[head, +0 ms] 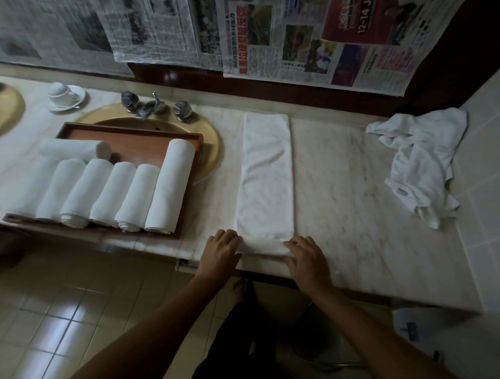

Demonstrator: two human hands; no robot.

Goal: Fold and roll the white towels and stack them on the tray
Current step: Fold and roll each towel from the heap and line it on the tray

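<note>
A white towel, folded into a long narrow strip, lies on the marble counter and runs from the back wall to the front edge. Its near end is turned up into a small roll. My left hand presses on the roll's left end and my right hand on its right end, fingers laid over it. The wooden tray to the left sits over the sink and carries several rolled white towels, one lying crosswise behind the row. A crumpled heap of white towels lies at the counter's right end.
A beige sink with a metal tap sits under the tray. A white cup on a saucer stands at the back left. Newspaper sheets cover the wall. A tiled wall bounds the right side. Tiled floor lies below.
</note>
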